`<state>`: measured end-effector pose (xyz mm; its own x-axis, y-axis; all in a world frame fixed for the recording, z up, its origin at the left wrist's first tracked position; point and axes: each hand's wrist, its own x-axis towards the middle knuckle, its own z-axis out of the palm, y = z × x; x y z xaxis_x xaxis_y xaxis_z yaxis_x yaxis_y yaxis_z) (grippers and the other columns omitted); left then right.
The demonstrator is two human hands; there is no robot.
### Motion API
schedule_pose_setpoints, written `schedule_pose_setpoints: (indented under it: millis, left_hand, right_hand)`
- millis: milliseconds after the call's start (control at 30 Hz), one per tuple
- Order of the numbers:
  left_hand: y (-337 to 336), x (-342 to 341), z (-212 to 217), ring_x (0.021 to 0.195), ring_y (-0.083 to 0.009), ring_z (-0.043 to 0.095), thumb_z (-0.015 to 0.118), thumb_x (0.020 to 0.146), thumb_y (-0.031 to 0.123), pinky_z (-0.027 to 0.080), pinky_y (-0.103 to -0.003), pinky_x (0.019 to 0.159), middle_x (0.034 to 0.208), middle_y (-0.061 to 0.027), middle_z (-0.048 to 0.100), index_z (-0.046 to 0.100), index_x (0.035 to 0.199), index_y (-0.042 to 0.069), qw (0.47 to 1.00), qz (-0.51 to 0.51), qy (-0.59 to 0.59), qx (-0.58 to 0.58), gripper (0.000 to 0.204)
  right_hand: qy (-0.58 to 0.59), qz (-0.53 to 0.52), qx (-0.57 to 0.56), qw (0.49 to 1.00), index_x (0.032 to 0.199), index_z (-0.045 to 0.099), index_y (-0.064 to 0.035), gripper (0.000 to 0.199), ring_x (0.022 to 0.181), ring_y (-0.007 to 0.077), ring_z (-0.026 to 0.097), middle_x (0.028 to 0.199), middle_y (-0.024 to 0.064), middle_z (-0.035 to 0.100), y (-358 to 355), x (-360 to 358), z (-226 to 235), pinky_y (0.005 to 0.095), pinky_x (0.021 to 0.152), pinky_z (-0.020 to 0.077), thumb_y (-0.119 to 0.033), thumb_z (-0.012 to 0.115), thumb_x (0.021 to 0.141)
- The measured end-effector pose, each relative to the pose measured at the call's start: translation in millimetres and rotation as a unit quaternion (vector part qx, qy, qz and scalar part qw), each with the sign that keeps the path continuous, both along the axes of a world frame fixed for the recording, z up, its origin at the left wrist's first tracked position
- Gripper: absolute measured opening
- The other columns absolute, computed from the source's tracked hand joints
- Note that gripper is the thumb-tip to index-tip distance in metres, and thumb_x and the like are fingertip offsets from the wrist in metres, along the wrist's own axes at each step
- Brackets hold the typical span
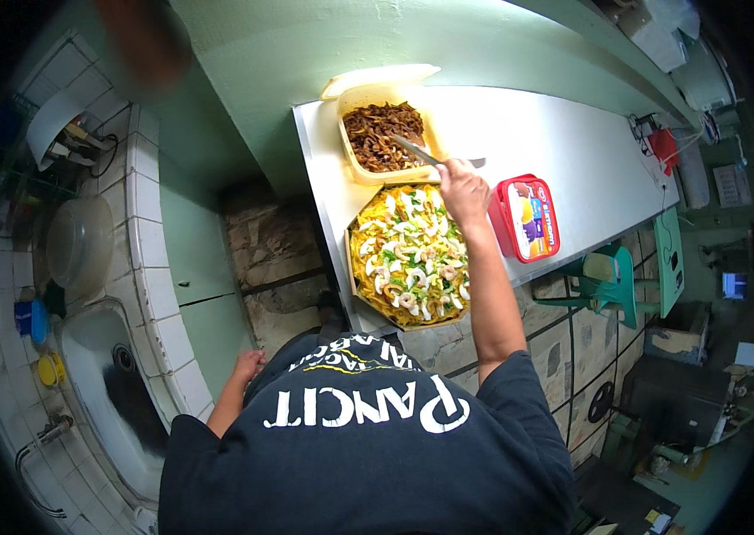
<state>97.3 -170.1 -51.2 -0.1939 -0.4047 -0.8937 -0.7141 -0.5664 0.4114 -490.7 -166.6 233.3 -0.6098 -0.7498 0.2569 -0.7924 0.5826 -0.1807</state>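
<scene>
My right hand (463, 189) is closed around metal tongs (416, 150), whose tips point over the brown strips of cooked food (384, 135) in a pale yellow tub (359, 171). Just below that tub lies an eight-sided tray (364, 300) of yellow noodles (413, 259), topped with white egg slices, shrimp and chopped greens. My right forearm passes over the tray's right edge. A red lidded tub (527, 218) stands right of my wrist. Down by my left side, my left hand (250, 364) has its fingers curled, and nothing shows in it.
The white table (591, 160) runs along a green wall. At its far end are a red item (662, 144) and cords. A green plastic chair (613, 290) stands by its right edge. On my left is a tiled counter with a sink (96, 334) and a clear basin (80, 245).
</scene>
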Motion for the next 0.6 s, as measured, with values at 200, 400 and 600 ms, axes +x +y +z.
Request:
schedule_pose_setpoints:
  millis: [200, 400, 600]
  left_hand:
    - [27.9, 39.0, -24.1, 0.072, -0.0163, 0.059, 0.059, 0.091, 0.028, 0.048, -0.031, 0.067, 0.085, -0.005, 0.067, 0.069, 0.106, 0.004, 0.99, -0.044, 0.089, -0.099, 0.03]
    - [28.4, 42.1, -46.9, 0.076, -0.0159, 0.061, 0.06, 0.09, 0.027, 0.049, -0.03, 0.073, 0.083, -0.0061, 0.068, 0.069, 0.104, 0.001, 0.987, -0.079, 0.067, -0.123, 0.031]
    - [11.2, 34.4, -68.9, 0.07, -0.0143, 0.058, 0.059, 0.091, 0.026, 0.047, -0.029, 0.067, 0.078, -0.003, 0.067, 0.07, 0.102, 0.004, 0.932, -0.233, 0.138, -0.239, 0.028]
  right_hand:
    - [-0.013, -0.004, 0.128, 0.992, 0.096, 0.068, -0.0096, 0.027, 0.084, 0.0363, 0.066, 0.094, 0.0144, 0.068, -17.5, -22.9, -9.5, 0.0477, 0.078, 0.0508, -0.033, 0.054, 0.093]
    - [-0.065, 0.022, -0.013, 0.998, 0.098, 0.072, -0.0103, 0.031, 0.081, 0.0347, 0.067, 0.085, 0.0161, 0.07, 47.3, -34.8, 20.7, 0.043, 0.078, 0.0487, -0.035, 0.054, 0.092]
    - [-0.251, -0.03, -0.078, 0.964, 0.093, 0.07, 0.0003, 0.023, 0.061, 0.0092, 0.056, 0.064, 0.0059, 0.062, 150.1, -17.1, 7.1, 0.0271, 0.056, 0.0438, -0.021, 0.062, 0.09]
